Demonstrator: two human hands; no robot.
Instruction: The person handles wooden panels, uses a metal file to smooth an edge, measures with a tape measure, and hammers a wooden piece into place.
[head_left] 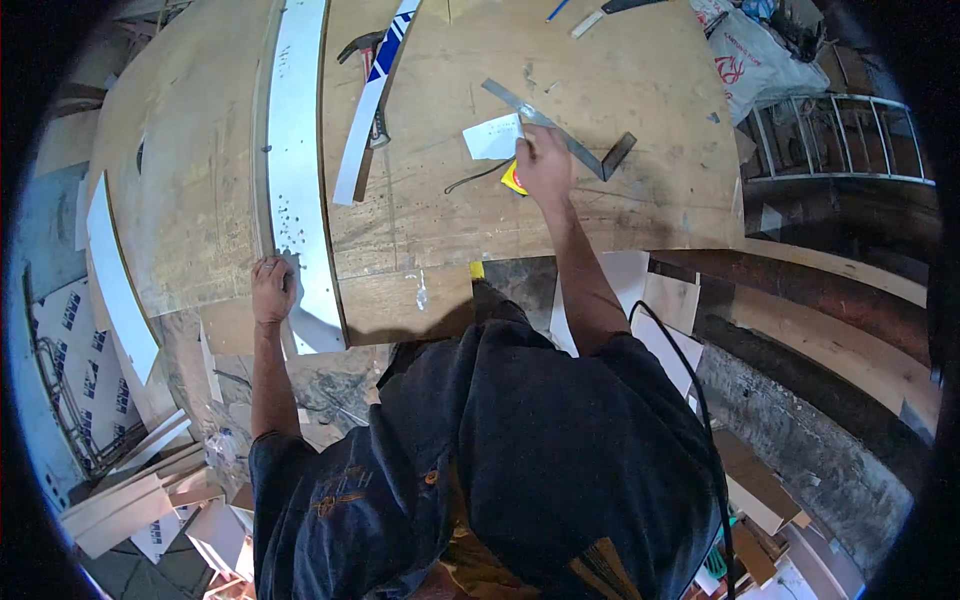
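Note:
My right hand point(546, 168) is over the middle of the wooden table, its fingers closed at the right edge of a small white paper slip point(490, 138) with faint marks. Partly under that hand lies a yellow tape measure point(514, 179) with a dark wrist cord. A metal try square point(570, 140) lies just beyond the fingers. My left hand point(272, 290) is curled at the left edge of a long white board point(297, 150) near the table's front. Dark specks are scattered on the board. Whatever the left fingers may hold is hidden.
A claw hammer point(365, 48) lies partly under a narrow white strip point(372, 110). Another white strip point(115, 270) sits at the table's left edge. A saw point(625, 6) is at the far side. Wood offcuts point(120, 515) and a metal rack point(835, 135) stand around the table.

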